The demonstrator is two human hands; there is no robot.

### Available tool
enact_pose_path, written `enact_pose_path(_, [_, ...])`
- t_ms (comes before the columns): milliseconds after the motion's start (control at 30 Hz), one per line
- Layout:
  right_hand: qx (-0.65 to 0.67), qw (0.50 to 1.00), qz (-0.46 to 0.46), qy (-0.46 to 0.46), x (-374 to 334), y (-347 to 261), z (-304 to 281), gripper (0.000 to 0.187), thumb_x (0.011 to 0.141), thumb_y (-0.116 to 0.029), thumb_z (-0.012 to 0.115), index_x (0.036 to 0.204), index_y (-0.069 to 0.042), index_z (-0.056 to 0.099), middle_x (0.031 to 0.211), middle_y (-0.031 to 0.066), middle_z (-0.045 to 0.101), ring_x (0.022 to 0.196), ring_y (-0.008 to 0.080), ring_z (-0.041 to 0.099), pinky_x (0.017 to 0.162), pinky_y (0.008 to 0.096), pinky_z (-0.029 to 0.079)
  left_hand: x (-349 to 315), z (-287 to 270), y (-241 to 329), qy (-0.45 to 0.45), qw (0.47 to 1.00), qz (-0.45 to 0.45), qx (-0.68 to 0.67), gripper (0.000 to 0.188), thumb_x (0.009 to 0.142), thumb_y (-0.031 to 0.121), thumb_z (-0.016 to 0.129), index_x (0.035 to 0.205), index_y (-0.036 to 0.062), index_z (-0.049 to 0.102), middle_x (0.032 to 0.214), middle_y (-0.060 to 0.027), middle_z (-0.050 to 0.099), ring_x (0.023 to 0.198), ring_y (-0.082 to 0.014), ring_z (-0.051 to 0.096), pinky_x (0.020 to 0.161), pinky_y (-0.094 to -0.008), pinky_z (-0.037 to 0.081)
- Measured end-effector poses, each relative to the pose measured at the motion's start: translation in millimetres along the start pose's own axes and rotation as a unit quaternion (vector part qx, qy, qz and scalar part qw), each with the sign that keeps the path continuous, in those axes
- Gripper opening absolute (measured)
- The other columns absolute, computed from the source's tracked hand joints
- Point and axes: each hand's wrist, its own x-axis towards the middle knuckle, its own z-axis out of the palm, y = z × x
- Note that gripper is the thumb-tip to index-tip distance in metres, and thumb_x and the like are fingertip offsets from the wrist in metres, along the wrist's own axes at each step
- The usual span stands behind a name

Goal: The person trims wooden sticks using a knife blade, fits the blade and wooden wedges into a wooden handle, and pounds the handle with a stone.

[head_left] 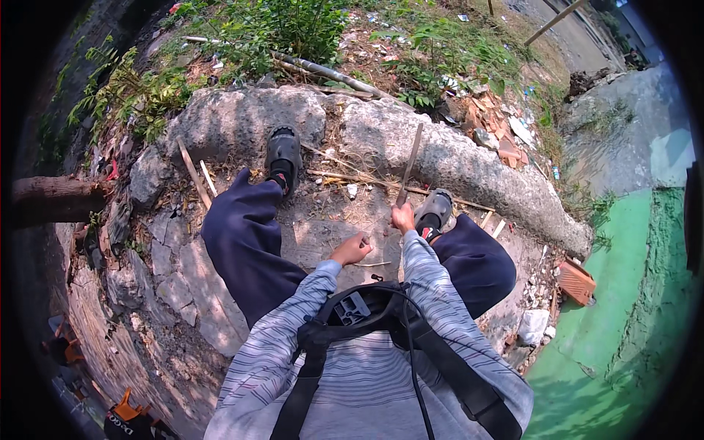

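Bright daylight, dappled shadows; bent, black-rimmed edges.

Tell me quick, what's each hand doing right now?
Left hand: curled; whether it holds anything cannot be told.
Right hand: closed, holding a long narrow strip.

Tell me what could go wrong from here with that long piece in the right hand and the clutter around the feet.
The long narrow piece in the right hand is close to the right shoe, so a slip might knock the foot.
It points toward the rough concrete block; hitting that could jar the hand.
The loose stick near the left shoe might roll if stepped on.
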Motion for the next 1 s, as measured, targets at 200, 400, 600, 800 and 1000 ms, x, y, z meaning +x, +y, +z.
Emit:
enact_pose_path(200, [0.171,0.974,0.019,-0.146,-35.5,-32.2,-50.2,0.019,0.097,-0.018,0.064,0.095,0.0,0.058,0.075,0.012,0.066,0.056,0.0227,0.067,0.048,0.0377,0.057,14.5,10.1,13.2,0.009,0.999,0.046,0.006,0.036,0.093,0.033,0.072,0.11,0.0022,0.064,0.099,-0.0141,0.072,0.092,-0.026,0.069,0.084,-0.0387,0.054])
enact_pose_path(400, [0.26,0.917,0.001,-0.302,-116.8,-64.6,-113.0,0.022,0.097,-0.012,0.063,0.114,0.001,0.06,0.081,0.0088,0.065,0.062,0.0179,0.065,0.051,0.0291,0.053,15.7,3.8,22.1,0.043,0.998,0.047,0.003,0.038,0.09,0.038,0.07,0.108,0.0056,0.064,0.108,-0.0214,0.072,0.104,-0.0387,0.069,0.09,-0.0464,0.053])
enact_pose_path(600, [0.337,0.859,0.037,-0.385,-170.4,-93.5,-168.2,0.055,0.093,-0.022,0.063,0.141,0.002,0.05,0.084,0.0044,0.061,0.058,0.0137,0.059,0.052,0.0272,0.049,4.3,0.6,35.1,0.04,0.998,0.034,0.043,0.04,0.089,0.039,0.07,0.11,0.0048,0.065,0.113,-0.0212,0.072,0.109,-0.0389,0.068,0.094,-0.0459,0.052])
enact_pose_path(800, [0.386,0.873,0.077,-0.289,-150.2,-92.5,-158.6,0.047,0.093,-0.028,0.064,0.131,-0.001,0.061,0.084,0.0005,0.061,0.064,0.0098,0.058,0.055,0.0244,0.047,-1.5,-4.2,42.1,0.025,0.997,0.023,0.068,0.04,0.092,0.042,0.068,0.109,0.0062,0.066,0.11,-0.0191,0.072,0.106,-0.0348,0.069,0.092,-0.044,0.053])
enact_pose_path(1000, [0.193,0.962,-0.029,-0.191,-114.4,-72.0,-170.2,0.027,0.088,-0.027,0.068,0.09,-0.001,0.074,0.069,0.0025,0.063,0.058,0.0128,0.059,0.058,0.0255,0.046,-5.7,-11.2,49.5,0.036,0.998,0.019,0.049,0.048,0.09,0.046,0.07,0.111,0.0029,0.07,0.115,-0.0229,0.072,0.115,-0.0393,0.067,0.1,-0.0461,0.051])
